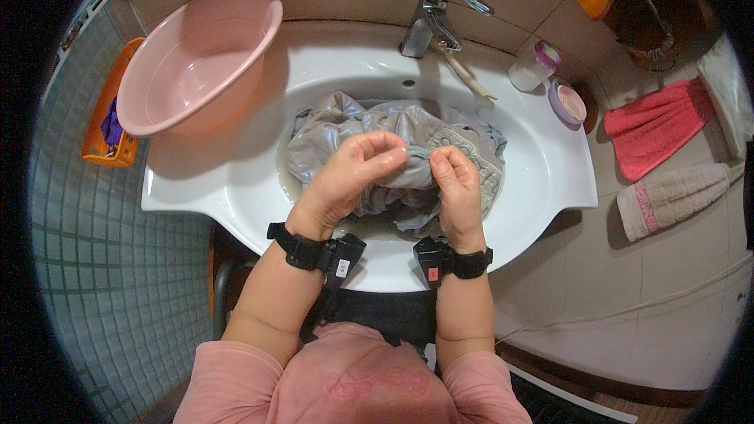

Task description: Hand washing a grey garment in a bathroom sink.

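A bunched, wet grey garment [385,122] with a silvery sheen and a patterned trim fills the white sink [542,165]. Above it, my left hand [353,169] pinches a fold of the grey cloth between thumb and fingers. Close beside it, my right hand [457,184] grips the same fold, so a short stretch of fabric spans the gap between the hands. Most of the garment lies crumpled below them in cloudy water. Both wrists carry black straps with small boxes.
A pink basin [196,63] leans on the sink's left side, near an orange basket [118,122]. Behind the sink stands a chrome faucet [432,20]. At the right are a lidded jar [534,67], a small round tub [567,104], a red towel [656,126] and a beige towel [671,200].
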The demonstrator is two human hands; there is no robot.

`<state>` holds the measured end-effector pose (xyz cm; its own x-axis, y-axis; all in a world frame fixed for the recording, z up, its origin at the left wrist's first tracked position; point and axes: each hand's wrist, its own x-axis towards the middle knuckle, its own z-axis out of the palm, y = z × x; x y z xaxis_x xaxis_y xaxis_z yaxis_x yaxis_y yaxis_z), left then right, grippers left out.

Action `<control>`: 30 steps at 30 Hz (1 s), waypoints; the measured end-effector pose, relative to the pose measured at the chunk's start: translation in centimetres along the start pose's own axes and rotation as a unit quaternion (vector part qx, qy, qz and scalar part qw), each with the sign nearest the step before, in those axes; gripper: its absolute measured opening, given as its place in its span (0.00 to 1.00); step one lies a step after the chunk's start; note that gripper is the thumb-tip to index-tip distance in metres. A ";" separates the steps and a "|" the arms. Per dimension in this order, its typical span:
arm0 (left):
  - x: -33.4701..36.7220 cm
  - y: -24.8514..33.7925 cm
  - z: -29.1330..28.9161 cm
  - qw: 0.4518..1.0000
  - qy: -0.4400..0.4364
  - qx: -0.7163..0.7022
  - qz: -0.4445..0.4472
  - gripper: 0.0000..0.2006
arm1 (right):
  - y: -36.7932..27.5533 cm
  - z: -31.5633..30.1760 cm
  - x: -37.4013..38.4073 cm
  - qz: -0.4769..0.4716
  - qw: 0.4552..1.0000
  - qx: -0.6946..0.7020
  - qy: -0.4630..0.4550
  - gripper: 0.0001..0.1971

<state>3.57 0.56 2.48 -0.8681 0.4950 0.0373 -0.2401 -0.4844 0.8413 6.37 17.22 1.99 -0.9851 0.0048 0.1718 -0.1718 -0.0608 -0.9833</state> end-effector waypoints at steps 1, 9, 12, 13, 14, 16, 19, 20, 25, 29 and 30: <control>0.0 0.0 0.0 0.999 -0.003 0.037 0.003 0.09 | 0.2 0.0 0.0 -0.001 1.000 0.003 0.004 0.09; -0.3 0.1 0.4 0.998 0.017 0.061 -0.019 0.09 | -0.4 0.4 0.0 -0.019 0.998 -0.055 0.001 0.10; -0.3 0.1 0.7 1.000 0.010 0.012 -0.016 0.09 | -0.2 0.4 0.0 -0.022 0.998 -0.058 -0.001 0.10; -0.3 0.1 0.8 1.000 0.002 -0.008 -0.014 0.09 | -0.1 0.4 0.0 -0.024 0.998 -0.051 0.001 0.10; -0.4 0.1 0.8 1.000 -0.005 -0.028 -0.012 0.09 | 0.0 0.4 0.0 -0.024 0.998 -0.051 0.001 0.10; -0.2 -0.2 0.8 1.000 0.009 -0.004 0.003 0.09 | 0.1 0.4 0.0 -0.034 0.996 -0.078 0.005 0.10; -0.1 -0.7 0.5 0.999 0.030 0.022 0.027 0.08 | 0.0 0.6 -0.2 -0.041 0.997 -0.064 0.008 0.08; 0.0 -0.8 0.5 0.998 0.038 0.025 0.035 0.07 | -0.2 0.8 -0.2 -0.041 0.997 -0.064 0.008 0.08; 0.5 -0.3 -0.1 0.990 0.097 -0.047 0.091 0.08 | 0.1 0.8 0.3 -0.166 0.953 -0.245 0.059 0.13; 0.9 0.5 -2.4 0.967 0.149 -0.095 0.181 0.06 | -0.2 0.4 0.3 -0.150 0.910 -0.384 0.056 0.23; 1.0 0.7 -2.7 0.958 0.171 -0.102 0.206 0.06 | 0.1 0.0 0.2 -0.150 0.909 -0.384 0.057 0.23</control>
<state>1.35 -1.22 1.61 -0.9906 -0.0168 0.1360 0.1043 -0.7360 0.6689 6.13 17.20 1.94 -0.8796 0.0113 0.4755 -0.3443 0.6748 -0.6528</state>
